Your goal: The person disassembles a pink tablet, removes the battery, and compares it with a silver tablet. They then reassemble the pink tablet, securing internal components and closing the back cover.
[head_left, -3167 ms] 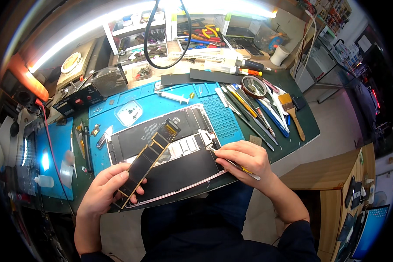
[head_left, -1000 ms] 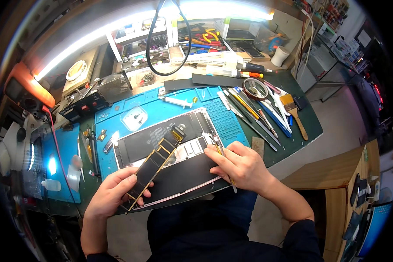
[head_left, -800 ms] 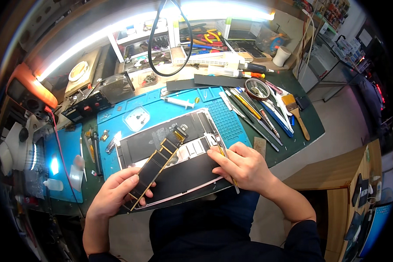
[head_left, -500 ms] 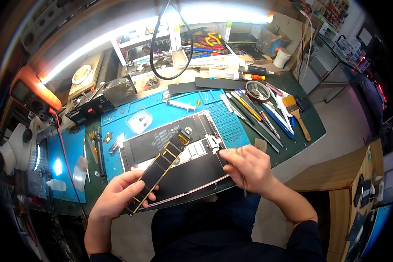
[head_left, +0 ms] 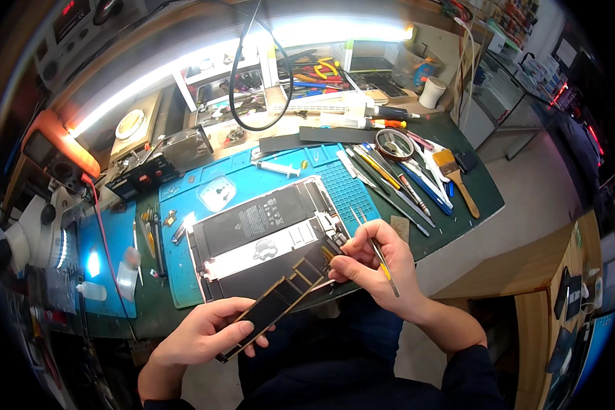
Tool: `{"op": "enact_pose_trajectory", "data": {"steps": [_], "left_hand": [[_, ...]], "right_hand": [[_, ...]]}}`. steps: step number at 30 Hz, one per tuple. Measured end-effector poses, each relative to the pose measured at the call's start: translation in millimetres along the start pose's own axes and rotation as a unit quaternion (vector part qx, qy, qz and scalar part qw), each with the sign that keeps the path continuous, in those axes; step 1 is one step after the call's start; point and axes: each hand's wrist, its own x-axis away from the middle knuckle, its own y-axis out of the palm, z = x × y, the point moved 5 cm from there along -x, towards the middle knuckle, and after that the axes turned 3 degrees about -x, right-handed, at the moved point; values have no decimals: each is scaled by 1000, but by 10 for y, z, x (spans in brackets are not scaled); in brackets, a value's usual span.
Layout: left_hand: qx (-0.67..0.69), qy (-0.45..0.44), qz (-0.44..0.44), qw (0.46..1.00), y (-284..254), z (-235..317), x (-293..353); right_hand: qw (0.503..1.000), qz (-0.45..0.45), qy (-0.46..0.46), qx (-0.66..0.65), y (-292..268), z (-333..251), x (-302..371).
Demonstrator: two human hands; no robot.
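My left hand point(head_left: 208, 331) is closed on the near end of a long, narrow circuit board point(head_left: 275, 307) with black panels and gold-coloured edges. The board slants up to the right, above the near edge of an opened tablet point(head_left: 234, 264). At the board's far end, the fingers of my right hand point(head_left: 389, 273) are closed and seem to touch it. That hand also has a pair of tweezers point(head_left: 385, 266) tucked in it, tips pointing away from me. The tablet shows a black battery point(head_left: 256, 217) and a silvery strip. My fingers partly hide both ends of the board.
The tablet lies on a blue repair mat point(head_left: 184, 273). A syringe point(head_left: 277, 168) and a clear dish point(head_left: 217, 193) sit beyond it. Several pens and tools, a tape roll point(head_left: 393, 145) and a brush point(head_left: 458, 183) lie to the right. An orange multimeter point(head_left: 60, 147) stands left.
The circuit board has moved right and toward me in my left hand. My right hand's fingers have come to the board's far end, and the tweezers now tilt differently.
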Motion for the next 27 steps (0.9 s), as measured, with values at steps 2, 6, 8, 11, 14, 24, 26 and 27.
{"op": "enact_pose_trajectory", "data": {"steps": [2, 6, 8, 11, 14, 24, 26, 27], "left_hand": [[22, 1, -20, 1000, 42, -45, -18], [89, 11, -31, 995, 206, -185, -29], [96, 41, -52, 993, 334, -274, -48], [130, 13, -103, 986, 595, -534, -217], [184, 92, -112, 972, 811, -712, -382], [123, 202, 28, 971, 816, -749, -158], [132, 231, 57, 962, 832, -693, -266], [115, 240, 67, 961, 865, -678, -314]], "right_hand": [[1000, 7, 14, -18, -40, 12, 93], [998, 39, -18, 48, -201, -98, 302], [982, 49, -102, 148, -344, -169, 401], [874, 128, -208, 420, -501, -415, 457], [754, 169, -209, 600, -677, -519, 288], [929, -150, -22, 336, -63, -334, 361], [929, -195, -16, 315, 176, -227, 464], [936, -197, 4, 292, 259, -221, 503]]}}
